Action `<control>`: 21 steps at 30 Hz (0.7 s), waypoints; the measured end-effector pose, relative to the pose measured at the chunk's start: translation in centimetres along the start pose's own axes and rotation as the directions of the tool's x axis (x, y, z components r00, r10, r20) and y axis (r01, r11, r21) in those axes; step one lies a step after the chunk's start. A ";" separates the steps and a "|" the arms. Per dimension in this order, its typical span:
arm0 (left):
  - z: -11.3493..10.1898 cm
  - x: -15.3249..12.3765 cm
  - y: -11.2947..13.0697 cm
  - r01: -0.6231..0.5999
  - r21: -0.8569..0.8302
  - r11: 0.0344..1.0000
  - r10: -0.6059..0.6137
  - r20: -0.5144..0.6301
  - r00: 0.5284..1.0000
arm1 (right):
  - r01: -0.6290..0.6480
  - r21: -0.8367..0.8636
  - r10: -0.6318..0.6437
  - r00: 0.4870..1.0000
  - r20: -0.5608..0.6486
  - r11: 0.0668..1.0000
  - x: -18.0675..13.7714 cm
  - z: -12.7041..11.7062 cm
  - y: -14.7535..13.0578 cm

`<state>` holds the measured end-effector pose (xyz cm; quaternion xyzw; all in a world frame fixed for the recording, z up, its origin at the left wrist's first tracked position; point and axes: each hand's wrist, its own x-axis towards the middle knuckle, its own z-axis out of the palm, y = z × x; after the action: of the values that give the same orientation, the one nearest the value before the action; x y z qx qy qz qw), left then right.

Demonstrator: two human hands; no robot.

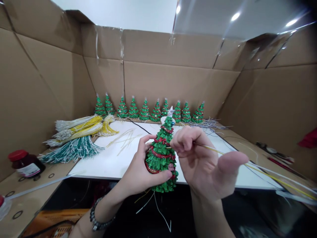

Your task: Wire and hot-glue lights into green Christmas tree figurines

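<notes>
My left hand (138, 172) is wrapped round a green Christmas tree ornament (162, 153) with red garlands and a silver star on top, held upright over the table's front edge. Loose white and yellow wire ends hang below its base. At the tree's right side, my right hand (203, 158) pinches a thin yellow-and-white wire (210, 148) between curled fingers, with the thumb stretched away. One short end of the wire points at the tree's middle; whether it enters the tree I cannot tell. The long end trails off to the right past the thumb.
Several similar tree ornaments (145, 110) stand in a row along the back cardboard wall (173, 79). Bundles of yellow-white wires (84, 127) and green-white wires (74, 150) lie left on the white board (96, 165). A red-capped bottle (26, 164) stands far left. Purplish wires (210, 124) lie back right.
</notes>
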<state>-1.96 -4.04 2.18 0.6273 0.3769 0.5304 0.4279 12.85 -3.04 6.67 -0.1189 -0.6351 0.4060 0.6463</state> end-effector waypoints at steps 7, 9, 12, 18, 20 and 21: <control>0.4 0.1 -0.2 -0.005 0.025 1.000 0.004 0.017 1.000 | 0.049 -0.093 -0.049 0.999 0.003 0.994 -0.6 0.2 1.1; 0.5 0.2 -0.4 0.004 0.013 1.000 -0.004 0.037 0.999 | 0.064 -0.122 -0.063 0.998 0.017 0.990 -0.6 0.2 1.7; 0.3 0.4 -0.7 0.018 0.000 1.000 -0.018 0.059 0.998 | 0.087 -0.202 -0.078 0.996 0.051 0.976 -0.8 -0.2 2.3; 0.1 0.4 -0.9 0.010 -0.011 1.000 -0.010 0.062 0.998 | 0.286 -0.760 -0.246 0.954 0.170 0.584 -0.8 -1.5 1.4; 0.1 0.4 -0.9 0.015 -0.007 1.000 -0.014 0.067 0.998 | 0.338 -0.810 -0.234 0.939 0.253 0.479 -0.6 -1.8 1.3; 0.1 0.4 -0.8 0.012 -0.004 1.000 -0.011 0.065 0.998 | 0.366 -0.808 -0.219 0.930 0.296 0.462 -0.6 -1.9 1.4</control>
<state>-1.82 -3.41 1.53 0.6411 0.3651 0.5081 0.4444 14.11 -1.86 4.98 -0.2782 -0.8085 -0.0672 0.5143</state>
